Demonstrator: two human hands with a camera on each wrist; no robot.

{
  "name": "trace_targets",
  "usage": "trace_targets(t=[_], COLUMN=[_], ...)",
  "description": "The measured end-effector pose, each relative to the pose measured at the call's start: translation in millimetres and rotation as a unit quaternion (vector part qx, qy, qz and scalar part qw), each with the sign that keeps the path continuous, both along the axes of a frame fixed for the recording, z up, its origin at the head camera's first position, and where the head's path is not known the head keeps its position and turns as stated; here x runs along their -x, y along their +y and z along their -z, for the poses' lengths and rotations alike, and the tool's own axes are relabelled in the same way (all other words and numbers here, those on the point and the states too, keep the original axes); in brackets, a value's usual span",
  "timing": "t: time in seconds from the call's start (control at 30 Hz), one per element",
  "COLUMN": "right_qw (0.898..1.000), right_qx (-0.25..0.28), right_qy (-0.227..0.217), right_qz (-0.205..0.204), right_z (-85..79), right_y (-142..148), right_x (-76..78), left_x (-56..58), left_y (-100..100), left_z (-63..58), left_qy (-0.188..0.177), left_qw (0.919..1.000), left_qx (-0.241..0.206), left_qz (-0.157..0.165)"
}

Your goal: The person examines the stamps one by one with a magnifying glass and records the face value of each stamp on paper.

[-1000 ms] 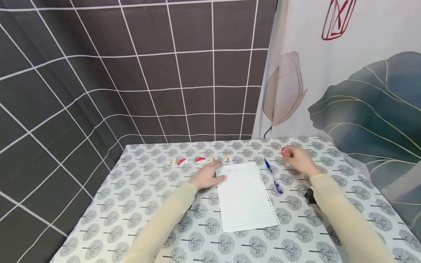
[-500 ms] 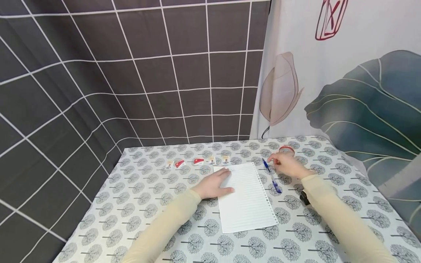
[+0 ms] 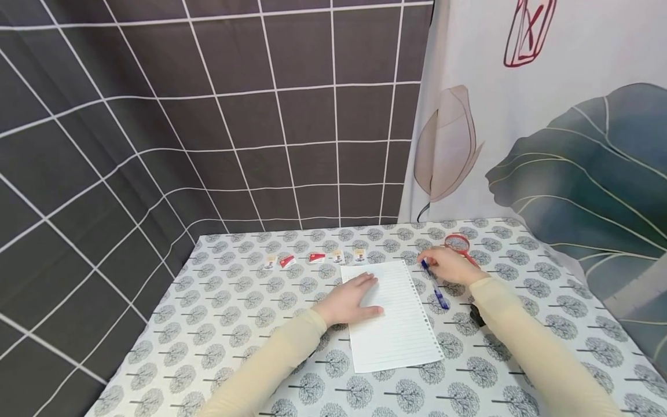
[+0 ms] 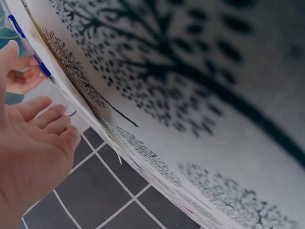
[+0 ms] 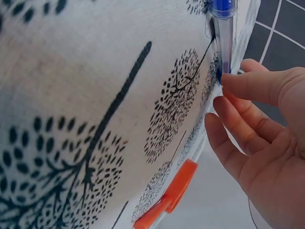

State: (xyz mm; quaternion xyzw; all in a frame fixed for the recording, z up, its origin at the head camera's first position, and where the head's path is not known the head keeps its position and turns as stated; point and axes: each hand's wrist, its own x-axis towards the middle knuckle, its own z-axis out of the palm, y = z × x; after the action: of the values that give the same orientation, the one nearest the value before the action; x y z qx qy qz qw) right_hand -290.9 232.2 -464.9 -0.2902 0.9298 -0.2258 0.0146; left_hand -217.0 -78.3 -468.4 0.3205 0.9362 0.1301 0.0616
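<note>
My left hand [image 3: 349, 302] rests on a sheet of lined paper [image 3: 396, 341] with a row of holes along its right edge. The fingers lie straight, with the thumb spread apart. Right of the sheet, my right hand [image 3: 452, 265] pinches the upper end of a blue ballpoint pen [image 3: 440, 296] between thumb and forefinger. In the right wrist view the thumb presses on the pen [image 5: 225, 43], whose blue part points away from the hand. A red magnifying glass [image 3: 471, 259] lies on the cloth just behind the right hand, its handle partly covered.
Behind the sheet stand in a row several small stamp-like pieces: red-and-white ones [image 3: 316, 258] and pale ones with little figures [image 3: 359, 255]. A tree-patterned cloth [image 3: 219, 336] covers the table. Dark checked curtain [image 3: 307, 116] hangs behind and left.
My right hand has let go of the magnifying glass and moved left to the pen. My left hand has slid from the sheet's upper left edge farther onto the paper.
</note>
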Motion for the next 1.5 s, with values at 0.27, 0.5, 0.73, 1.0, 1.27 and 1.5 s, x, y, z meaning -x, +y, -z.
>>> trace_targets(t=[0.27, 0.5, 0.73, 1.0, 1.27, 1.5], right_qw=[0.999, 0.999, 0.998, 0.998, 0.998, 0.997], right_qx=[-0.028, -0.042, -0.056, -0.046, -0.035, -0.045], right_qy=[-0.002, -0.016, -0.014, -0.025, -0.015, -0.028], right_qz=[0.015, 0.021, 0.027, 0.033, 0.045, 0.060], right_z=[4.2, -3.9, -6.6, -3.6, -7.1, -10.7], right_y=[-3, -1, 1, -3, -1, 1], right_x=[2.8, 0.0, 0.4, 1.6, 0.0, -3.2], left_x=[-1.4, -0.2, 2.7, 3.6, 6.4, 7.1], left_y=[1, -2, -5, -3, -2, -7], left_z=[4.1, 2.2, 5.2, 5.8, 4.8, 6.5], left_qy=[0.034, 0.020, 0.002, -0.015, -0.023, -0.032], left_qw=[0.9982, 0.9967, 0.9965, 0.9971, 0.9975, 0.9974], left_qx=[0.044, 0.067, 0.065, 0.055, 0.056, 0.053], left_qz=[-0.021, -0.041, -0.052, -0.050, -0.038, -0.037])
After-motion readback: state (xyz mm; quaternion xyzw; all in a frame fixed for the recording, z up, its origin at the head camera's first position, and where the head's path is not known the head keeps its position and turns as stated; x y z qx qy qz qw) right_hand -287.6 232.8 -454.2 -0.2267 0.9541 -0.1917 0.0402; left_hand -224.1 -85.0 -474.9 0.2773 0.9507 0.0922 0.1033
